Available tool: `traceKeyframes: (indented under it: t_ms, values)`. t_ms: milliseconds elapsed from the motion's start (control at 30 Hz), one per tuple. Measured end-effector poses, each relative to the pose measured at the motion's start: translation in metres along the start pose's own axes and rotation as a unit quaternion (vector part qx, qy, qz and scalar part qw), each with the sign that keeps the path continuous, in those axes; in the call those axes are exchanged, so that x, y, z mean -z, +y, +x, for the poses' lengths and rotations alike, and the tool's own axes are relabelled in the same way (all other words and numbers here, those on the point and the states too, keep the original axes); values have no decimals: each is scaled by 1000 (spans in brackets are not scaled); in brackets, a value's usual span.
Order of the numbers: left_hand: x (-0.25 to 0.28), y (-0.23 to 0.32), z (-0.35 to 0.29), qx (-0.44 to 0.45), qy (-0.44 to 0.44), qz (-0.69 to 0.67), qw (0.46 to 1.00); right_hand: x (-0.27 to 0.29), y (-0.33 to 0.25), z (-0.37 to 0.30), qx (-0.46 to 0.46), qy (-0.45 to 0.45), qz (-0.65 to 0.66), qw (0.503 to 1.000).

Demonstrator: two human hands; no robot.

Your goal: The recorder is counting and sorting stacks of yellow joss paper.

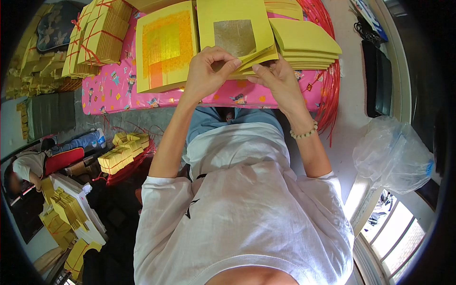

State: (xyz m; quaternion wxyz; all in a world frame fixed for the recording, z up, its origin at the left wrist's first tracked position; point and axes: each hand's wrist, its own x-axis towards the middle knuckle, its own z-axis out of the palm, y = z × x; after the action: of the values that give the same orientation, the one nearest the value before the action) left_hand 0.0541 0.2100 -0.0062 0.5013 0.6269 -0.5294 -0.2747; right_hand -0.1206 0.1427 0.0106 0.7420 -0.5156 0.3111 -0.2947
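A stack of yellow paper sheets with a silver-grey square on the top sheet lies in front of me. My left hand pinches the near edge of the sheets between thumb and fingers. At their near right corner, my right hand grips the slightly fanned edges, its thumb on top. To the left lies another yellow paper stack whose top sheet bears a gold square in an orange patch. On the right, close by my right hand, rest several folded yellow paper bundles.
A pink patterned cloth covers the table. Red-tied paper bundles stand at its far left; red strings hang off its right side. A clear plastic bag is at right. Another person sits at lower left by a white table.
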Motion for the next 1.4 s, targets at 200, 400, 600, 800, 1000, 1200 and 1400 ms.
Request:
traceKeyframes:
  t_ms: [200, 400, 600, 800, 1000, 1200, 1400]
  values:
    - [-1, 0, 0, -5, 2, 6, 1000, 0, -2, -1, -8, -1, -7, 1000]
    - [-1, 1, 0, -1, -1, 9, 1000, -2, -3, 1, -11, 18, -24, 999]
    - [-1, -2, 0, -3, 0, 1, 1000, -3, -4, 1, -16, 16, -22, 1000]
    - [0, -1, 0, 6, -6, 2, 1000, -3, -2, 2, -12, 20, -20, 1000]
    - [0, 0, 0, 0, -6, 7, 1000, -2, 0, 3, -11, 20, -28, 999]
    - [1, 0, -1, -10, -8, 19, 1000, -4, -1, 0, -5, 23, -27, 999]
    - [0, -2, -2, -5, -5, 11, 1000, -1, 4, 3, -8, 19, -23, 1000]
